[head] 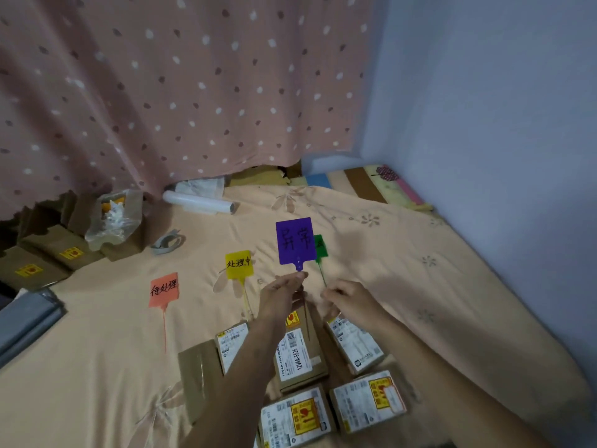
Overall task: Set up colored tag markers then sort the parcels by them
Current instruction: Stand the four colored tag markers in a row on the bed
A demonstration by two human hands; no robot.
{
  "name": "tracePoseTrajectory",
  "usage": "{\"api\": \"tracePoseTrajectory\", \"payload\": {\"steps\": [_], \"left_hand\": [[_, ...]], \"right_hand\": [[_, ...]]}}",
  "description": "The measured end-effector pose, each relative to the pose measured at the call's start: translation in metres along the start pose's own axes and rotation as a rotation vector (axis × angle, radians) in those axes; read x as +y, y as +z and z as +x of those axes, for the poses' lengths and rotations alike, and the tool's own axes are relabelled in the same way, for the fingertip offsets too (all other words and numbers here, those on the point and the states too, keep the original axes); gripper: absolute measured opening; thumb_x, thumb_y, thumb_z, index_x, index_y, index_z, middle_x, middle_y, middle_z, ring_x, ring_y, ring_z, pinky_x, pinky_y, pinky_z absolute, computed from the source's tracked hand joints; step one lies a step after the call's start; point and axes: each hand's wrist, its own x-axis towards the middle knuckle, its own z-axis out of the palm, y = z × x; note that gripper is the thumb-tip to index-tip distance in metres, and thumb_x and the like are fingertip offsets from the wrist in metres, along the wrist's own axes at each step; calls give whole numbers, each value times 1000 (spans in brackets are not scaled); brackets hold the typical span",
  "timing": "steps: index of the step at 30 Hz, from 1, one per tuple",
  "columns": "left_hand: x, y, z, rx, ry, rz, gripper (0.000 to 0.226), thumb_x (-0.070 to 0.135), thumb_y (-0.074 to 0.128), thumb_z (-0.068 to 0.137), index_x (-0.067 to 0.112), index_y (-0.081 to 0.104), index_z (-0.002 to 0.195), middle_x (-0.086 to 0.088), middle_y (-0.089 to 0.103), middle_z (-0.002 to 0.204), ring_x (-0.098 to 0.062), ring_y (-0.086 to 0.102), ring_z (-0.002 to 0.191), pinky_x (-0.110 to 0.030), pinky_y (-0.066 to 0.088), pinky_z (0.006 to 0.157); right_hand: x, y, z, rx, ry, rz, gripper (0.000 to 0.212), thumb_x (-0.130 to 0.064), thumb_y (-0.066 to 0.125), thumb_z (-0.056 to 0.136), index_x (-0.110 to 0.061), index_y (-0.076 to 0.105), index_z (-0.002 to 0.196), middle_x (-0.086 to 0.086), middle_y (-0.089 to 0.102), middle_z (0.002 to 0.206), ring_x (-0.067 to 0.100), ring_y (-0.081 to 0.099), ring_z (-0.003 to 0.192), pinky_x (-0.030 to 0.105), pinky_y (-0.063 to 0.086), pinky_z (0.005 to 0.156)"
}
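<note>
Left hand: the left hand (281, 295) pinches the purple tag (295, 242) by its neck and holds it upright above the middle of the bed (420, 286).
Right hand: the right hand (347, 299) is curled round the thin strap of the green tag (320, 247), which stands half hidden behind the purple one. Its writing is too covered to read.
Tags laid: the orange tag (163, 289) and yellow tag (238, 264) lie flat, in a row from the left side toward the middle. They are well apart, with straps pointing to the near edge.
Parcels: the parcels (295, 357) are clustered at the near edge under both forearms, unsorted.
Risk, straps: the two long straps are held close together and may cross or snag as one tag goes down.
Risk, spacing: the pile sits just below where the next tags would probably go. A tag laid on it, or too near the yellow one, would blur the zones.
Risk, sheet: on the soft, creased sheet, light tags could slide or flip when parcels land beside them.
Bed: it has a peach flowered sheet. Boxes (48, 253), tape (168, 244) and a white tube (200, 202) are at the far-left side, and grey bags (29, 321) at the left edge.
Room: there is a spotted pink curtain (193, 92) behind and a pale wall (484, 124) on the right.
</note>
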Motion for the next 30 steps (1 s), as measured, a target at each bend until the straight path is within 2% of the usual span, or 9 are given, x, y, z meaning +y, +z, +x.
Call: {"api": "tracePoseTrajectory", "payload": {"steps": [2, 4, 7, 10, 16, 21, 26, 30], "left_hand": [[0, 22, -1, -23, 8, 2, 24, 14, 69, 95, -1, 76, 111, -9, 61, 80, -26, 59, 78, -36, 55, 77], [-1, 43, 0, -32, 17, 13, 22, 14, 71, 94, -2, 76, 109, -7, 60, 76, -23, 59, 73, -32, 56, 70], [-6, 71, 8, -47, 20, 35, 23, 15, 72, 93, -2, 76, 107, -8, 58, 77, -19, 59, 67, -27, 55, 61], [-15, 101, 23, -30, 3, 40, 20, 16, 72, 93, 1, 79, 104, -7, 58, 74, -20, 59, 68, -30, 54, 64], [-42, 173, 78, 20, -85, 119, 21, 18, 72, 92, 2, 78, 104, -5, 63, 71, -17, 61, 59, -27, 56, 61], [-79, 229, 139, 39, -146, 215, 14, 8, 64, 97, 1, 73, 105, -8, 65, 73, -18, 58, 57, -25, 51, 55], [-106, 256, 193, 80, -213, 302, 21, 0, 61, 97, -8, 67, 116, -9, 63, 70, -10, 58, 46, -19, 49, 48], [-122, 267, 233, 118, -252, 354, 22, 1, 63, 96, -5, 69, 117, -12, 66, 79, -18, 58, 59, -27, 51, 58]], "right_hand": [[-1, -9, -13, -49, -20, 13, 25, -47, 61, 85, -26, 74, 91, 1, 79, 89, 10, 72, 68, 22, 50, 63], [3, -20, -20, -77, -36, 31, 21, -41, 59, 91, -26, 74, 92, 2, 79, 88, 12, 71, 67, 19, 49, 61], [13, -38, -19, -91, -60, 58, 19, -36, 59, 93, -23, 73, 92, 4, 79, 84, 18, 72, 68, 27, 52, 65], [32, -62, -6, -97, -78, 72, 18, -31, 60, 92, -18, 73, 93, 6, 78, 81, 25, 73, 68, 37, 53, 67], [74, -124, 36, -101, -8, 97, 15, -15, 59, 98, -19, 72, 93, 5, 76, 73, 16, 70, 57, 20, 49, 55], [116, -177, 86, -59, 77, 30, 16, -10, 55, 98, -16, 70, 99, 6, 77, 72, 15, 65, 52, 25, 48, 56], [157, -200, 133, -9, 123, -7, 17, -10, 55, 99, -19, 69, 101, 3, 76, 68, 17, 64, 49, 32, 49, 58], [180, -200, 167, 38, 128, 0, 19, -18, 53, 102, -26, 71, 103, -2, 75, 66, 10, 63, 48, 28, 50, 55]]}}
